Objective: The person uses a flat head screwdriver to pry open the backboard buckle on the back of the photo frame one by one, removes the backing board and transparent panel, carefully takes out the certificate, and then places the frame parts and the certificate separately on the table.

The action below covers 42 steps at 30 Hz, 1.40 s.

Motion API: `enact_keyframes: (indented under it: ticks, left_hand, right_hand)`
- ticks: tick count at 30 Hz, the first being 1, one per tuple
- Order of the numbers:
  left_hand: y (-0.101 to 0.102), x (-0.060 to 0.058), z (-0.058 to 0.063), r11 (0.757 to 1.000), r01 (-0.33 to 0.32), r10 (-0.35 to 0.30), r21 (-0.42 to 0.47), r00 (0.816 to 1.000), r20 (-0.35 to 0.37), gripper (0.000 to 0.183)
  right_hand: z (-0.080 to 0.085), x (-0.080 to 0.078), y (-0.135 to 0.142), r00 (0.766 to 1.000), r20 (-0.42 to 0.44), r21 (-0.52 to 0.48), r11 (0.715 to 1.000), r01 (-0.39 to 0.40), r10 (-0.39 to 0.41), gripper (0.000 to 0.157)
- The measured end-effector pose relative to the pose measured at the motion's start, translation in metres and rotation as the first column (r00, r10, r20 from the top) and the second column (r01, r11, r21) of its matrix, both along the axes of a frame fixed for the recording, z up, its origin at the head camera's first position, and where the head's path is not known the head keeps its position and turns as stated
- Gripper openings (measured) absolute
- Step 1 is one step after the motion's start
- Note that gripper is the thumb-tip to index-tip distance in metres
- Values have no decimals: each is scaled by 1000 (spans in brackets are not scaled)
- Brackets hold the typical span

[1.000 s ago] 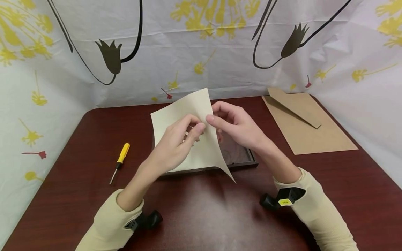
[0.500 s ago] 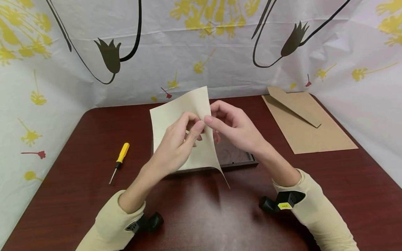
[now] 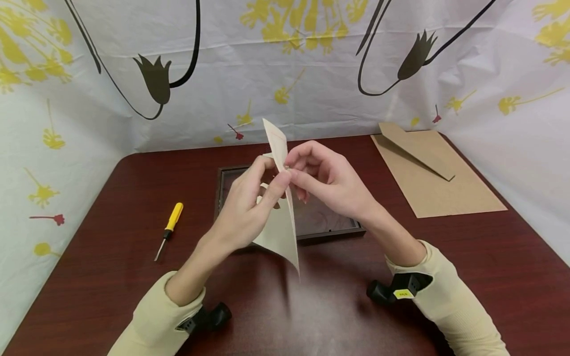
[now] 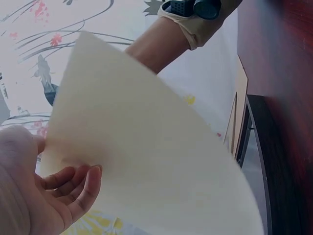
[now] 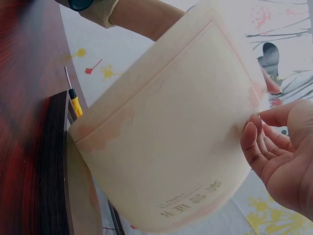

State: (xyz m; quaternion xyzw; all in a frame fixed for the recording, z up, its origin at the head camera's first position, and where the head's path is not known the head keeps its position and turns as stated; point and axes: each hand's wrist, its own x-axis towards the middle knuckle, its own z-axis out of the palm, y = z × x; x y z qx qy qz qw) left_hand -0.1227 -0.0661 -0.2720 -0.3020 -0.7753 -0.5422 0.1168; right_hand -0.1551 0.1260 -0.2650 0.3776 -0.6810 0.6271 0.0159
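A cream sheet of paper (image 3: 280, 230) is held upright and bent above a dark picture frame (image 3: 331, 234) lying on the table. My left hand (image 3: 249, 210) pinches its edge between thumb and fingers. Close beside, my right hand (image 3: 336, 183) pinches the same edge from the other side, the two thumbs nearly meeting. In the left wrist view the paper (image 4: 127, 112) shows a plain face. The right wrist view shows the paper's (image 5: 161, 117) printed face, with a thin pink border, pale pink patches and small printed characters near one edge.
A yellow-handled screwdriver (image 3: 173, 217) lies on the dark red table (image 3: 111, 301) left of the frame. At the back right lies a brown backing board (image 3: 458, 202) with a raised stand flap (image 3: 416, 153). A patterned white curtain (image 3: 311, 94) encloses the table's back and sides.
The sheet has swung from facing me to nearly edge-on, uncovering the left side of the frame. My right fingers have closed in on its edge, beside my left hand.
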Motion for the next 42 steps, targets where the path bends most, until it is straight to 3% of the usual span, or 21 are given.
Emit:
enact_keyframes:
  ticks: [5, 13, 16, 20, 25, 29, 33, 39, 42]
  left_hand:
    - [2, 3, 2, 999, 1, 1, 48, 999, -43, 22]
    - [-6, 1, 6, 991, -114, 121, 66, 985, -122, 14]
    - [-11, -1, 9, 985, -164, 170, 47, 965, -198, 13]
    - [-20, -2, 16, 975, -220, 220, 35, 920, -326, 13]
    - [-29, -1, 27, 964, -255, 261, 76, 853, -452, 7]
    - [-34, 2, 37, 957, -250, 291, 149, 812, -506, 5]
    - [-39, 7, 47, 951, -237, 307, 197, 791, -530, 14]
    - [-47, 15, 55, 941, -222, 327, 255, 786, -525, 26]
    - [-50, 17, 58, 933, -218, 343, 287, 785, -516, 25]
  right_hand:
    - [0, 3, -1, 998, -61, -3, 999, 33, -34, 18]
    - [-3, 1, -6, 992, -105, 5, 998, 67, -66, 18]
    - [-5, -2, -7, 990, -119, 16, 997, 79, -77, 18]
    - [-6, -7, -6, 984, -144, 20, 994, 111, -107, 17]
    - [-11, -19, -2, 968, -123, 58, 972, 228, -220, 15]
    - [-19, -32, 5, 945, -59, 114, 938, 328, -323, 19]
    - [-25, -44, 12, 918, -3, 154, 907, 392, -397, 26]
    - [-32, -58, 23, 894, 83, 204, 885, 418, -441, 40]
    - [-33, -63, 28, 890, 140, 216, 890, 401, -435, 47]
